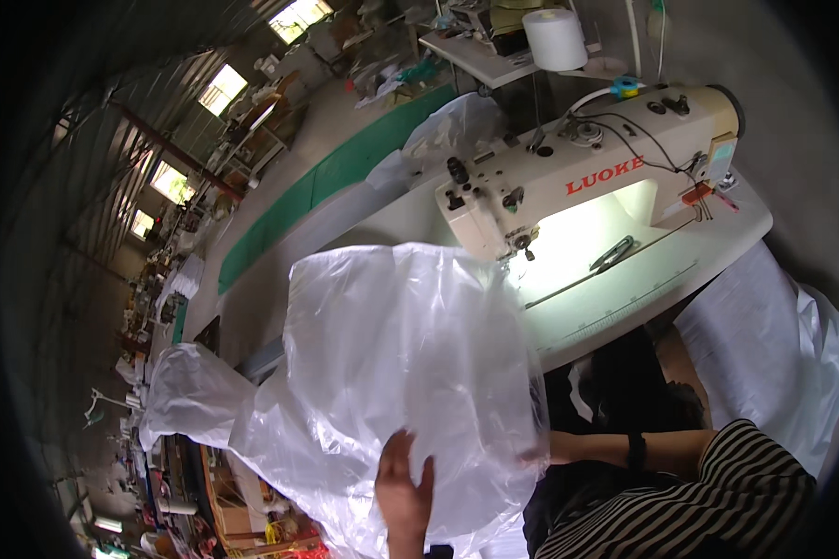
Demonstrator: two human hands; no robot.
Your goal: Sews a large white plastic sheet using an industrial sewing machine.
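Both hands — left (404,484), right (538,456) — grip a clear plastic sheet (391,354); sewing machine (578,168) beyond.

A big sheet of clear, thin plastic film (391,363) is up in front of the sewing machine, crinkled and glossy, its top edge humped just under the needle end. It trails down and away to the left in a bunched, twisted tail. The lower edge is held at two spots, near the bottom middle and at the right side.
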